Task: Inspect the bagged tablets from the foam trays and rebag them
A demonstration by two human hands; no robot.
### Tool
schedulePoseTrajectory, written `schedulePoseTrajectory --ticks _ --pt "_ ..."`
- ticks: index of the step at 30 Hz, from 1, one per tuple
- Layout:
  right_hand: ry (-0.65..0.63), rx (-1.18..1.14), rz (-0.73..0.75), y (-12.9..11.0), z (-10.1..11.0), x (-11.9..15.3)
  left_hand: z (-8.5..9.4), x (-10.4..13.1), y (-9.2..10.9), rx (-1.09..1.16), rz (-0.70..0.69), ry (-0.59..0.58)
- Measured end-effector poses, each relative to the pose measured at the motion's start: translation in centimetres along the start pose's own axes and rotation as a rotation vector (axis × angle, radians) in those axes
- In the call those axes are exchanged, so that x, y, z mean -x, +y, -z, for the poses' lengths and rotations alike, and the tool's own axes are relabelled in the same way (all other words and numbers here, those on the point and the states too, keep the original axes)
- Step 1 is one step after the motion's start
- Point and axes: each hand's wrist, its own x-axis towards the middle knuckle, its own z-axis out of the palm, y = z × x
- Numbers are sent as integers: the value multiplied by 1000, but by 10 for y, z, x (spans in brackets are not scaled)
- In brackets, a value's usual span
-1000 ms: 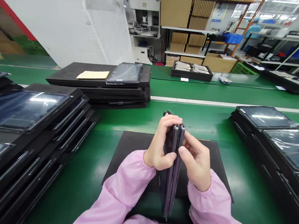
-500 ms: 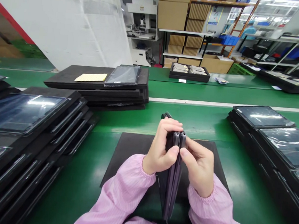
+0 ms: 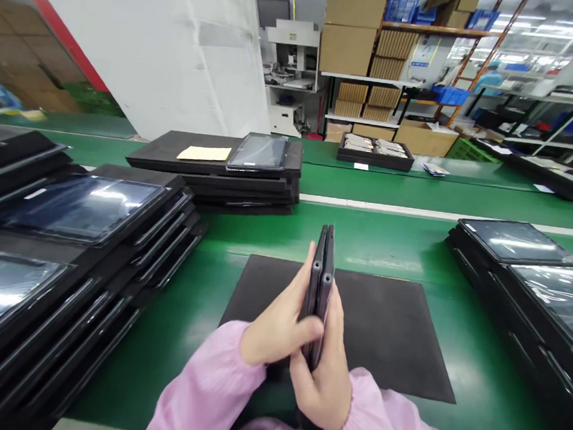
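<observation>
Two thin dark tablets stand on edge, face to face, in front of my body. My left hand presses on their left side, its thumb across the near edges. On the right side my right hand is wrapped round them, thumb at the lower near edge. Small round holes show on the tablets' edges. Below and behind them a flat black mat lies on the green bench. The lower ends of the tablets are hidden by my hands.
Stacked black trays with screens fill the left. More trays with screens stand at the right. Behind are a black foam stack bearing a yellow paper and a tablet, and a small parts tray.
The tablets have turned and shifted left in my hands. Both hands have moved down and left, from the top corners to the sides. The camera view has shifted slightly.
</observation>
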Motion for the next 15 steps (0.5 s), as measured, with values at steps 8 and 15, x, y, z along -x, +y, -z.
schedulePoseTrajectory --ticks 8,15 --pt "-264 -216 182 48 -1 18 10 71 -1 119 521 472" --pt "-142 -171 -548 106 17 -9 39 61 -78 753 688 833"
